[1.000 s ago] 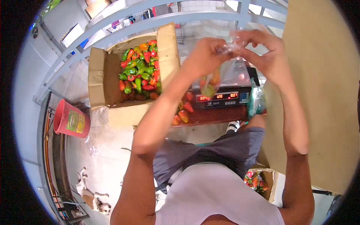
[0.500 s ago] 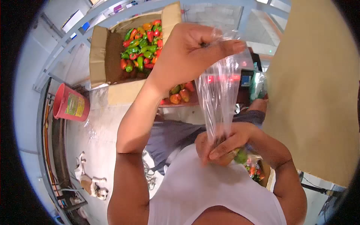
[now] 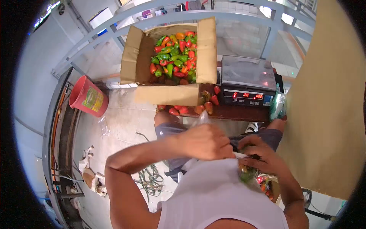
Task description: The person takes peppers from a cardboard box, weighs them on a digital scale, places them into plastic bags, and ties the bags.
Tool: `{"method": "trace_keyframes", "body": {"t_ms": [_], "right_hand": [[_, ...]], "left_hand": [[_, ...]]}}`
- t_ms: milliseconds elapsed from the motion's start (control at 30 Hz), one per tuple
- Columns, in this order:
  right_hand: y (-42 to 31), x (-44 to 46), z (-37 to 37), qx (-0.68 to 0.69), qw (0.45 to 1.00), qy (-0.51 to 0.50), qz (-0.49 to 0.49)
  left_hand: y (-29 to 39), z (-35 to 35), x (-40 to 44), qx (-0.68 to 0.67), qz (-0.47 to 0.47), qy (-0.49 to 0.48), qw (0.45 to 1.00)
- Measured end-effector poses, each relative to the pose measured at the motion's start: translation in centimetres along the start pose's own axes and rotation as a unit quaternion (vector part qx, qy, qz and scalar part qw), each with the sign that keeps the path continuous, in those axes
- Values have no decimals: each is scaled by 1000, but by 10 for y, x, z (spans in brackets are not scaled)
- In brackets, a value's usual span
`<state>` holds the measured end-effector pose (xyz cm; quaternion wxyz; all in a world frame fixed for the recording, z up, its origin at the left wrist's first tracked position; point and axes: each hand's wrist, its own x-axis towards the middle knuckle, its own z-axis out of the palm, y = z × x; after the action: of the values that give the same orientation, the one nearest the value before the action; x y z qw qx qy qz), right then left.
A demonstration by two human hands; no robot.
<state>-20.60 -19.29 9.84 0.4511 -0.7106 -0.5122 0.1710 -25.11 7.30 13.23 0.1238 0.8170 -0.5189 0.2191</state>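
Both hands are close together in front of the white shirt, at a clear plastic bag with peppers in its bottom. My left hand is closed on the bag's gathered upper part, and a bit of plastic sticks up behind its knuckles. My right hand has its fingers curled round the bag's neck, just above the peppers. Beyond the hands, a digital scale with lit red numbers has a bare plate. An open cardboard box of red, green and orange peppers is left of the scale.
Loose peppers lie on the dark red table edge. A green and clear plastic bundle is right of the scale. A pink bucket, a dog and a coiled hose are on the floor. Cardboard stands at right.
The bag was lifted over the scale, then stretched tall between the hands. My left hand has since come down beside my right hand at the bag's neck. The view has shifted, showing the whole scale.
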Motion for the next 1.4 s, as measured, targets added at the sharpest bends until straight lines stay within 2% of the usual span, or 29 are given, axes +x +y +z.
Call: {"method": "trace_keyframes", "body": {"t_ms": [67,133,167,200,233,267,300,333,400,467,533,567,600,667,700,733,767,833,867,933,1000,1033,1067,1100,1167,1200,1267,1300,1400], "right_hand": [[-11,-1,-22,-163,984,48,-58],[-12,-5,-30,-288,921,264,2],[-14,-4,-36,-345,886,307,-44],[-18,-2,-45,-399,844,348,-87],[-19,0,-51,-452,795,383,-130],[-21,9,-49,-208,832,484,-175],[-24,23,-43,51,810,547,-206],[-25,31,-42,307,731,568,-220],[-15,33,-54,313,863,319,-234],[2,31,-59,300,923,59,-236],[32,13,-36,215,949,205,-105],[43,8,-25,170,945,276,-35],[40,23,-16,98,914,390,-41],[29,50,-4,83,859,492,-116],[24,57,1,246,816,505,-132],[22,60,-1,351,830,404,-158],[18,60,-2,449,824,295,-178],[-2,57,-15,472,865,119,-124],[7,51,-16,365,912,161,-93],[32,43,-12,131,963,234,-27],[45,54,12,106,896,428,-49],[45,59,17,262,841,471,-54],[44,62,18,411,762,497,-57],[45,59,12,434,796,416,-69],[48,46,-1,475,840,249,-87],[49,41,-6,418,875,241,-46],[50,36,-15,296,929,220,36],[51,38,-6,131,949,288,15],[72,48,13,151,857,492,-30]], "left_hand": [[11,4,-1,-60,-79,-1,995],[23,15,6,-148,-210,46,965],[34,22,18,-287,-269,46,918],[49,33,35,-349,-218,115,904],[70,50,51,-464,-230,98,850],[80,58,67,-615,-179,128,757],[76,75,77,-641,-146,128,743],[70,90,81,-665,-114,130,727],[31,101,60,-586,-185,120,780],[-15,86,31,-498,-256,94,823],[-31,42,16,-245,-288,70,923],[-22,29,17,-181,-277,98,939],[-6,22,21,-117,-207,149,960],[35,41,31,-224,-172,173,944],[47,52,26,-423,-260,111,861],[56,66,18,-597,-332,43,729],[43,74,4,-569,-364,78,733],[16,85,-22,-509,-428,145,733],[0,76,-35,-508,-428,179,726],[-3,34,-21,-281,-437,161,839],[16,44,-8,-166,-294,159,928],[30,57,2,-273,-242,175,915],[47,57,16,-416,-306,125,848],[47,82,20,-512,-350,240,747],[12,122,-13,-528,-363,275,716],[-22,119,-33,-456,-336,200,799],[-37,75,-20,-337,-370,187,845],[-35,59,-11,-275,-385,180,863],[7,70,8,-160,-219,156,950]]}}
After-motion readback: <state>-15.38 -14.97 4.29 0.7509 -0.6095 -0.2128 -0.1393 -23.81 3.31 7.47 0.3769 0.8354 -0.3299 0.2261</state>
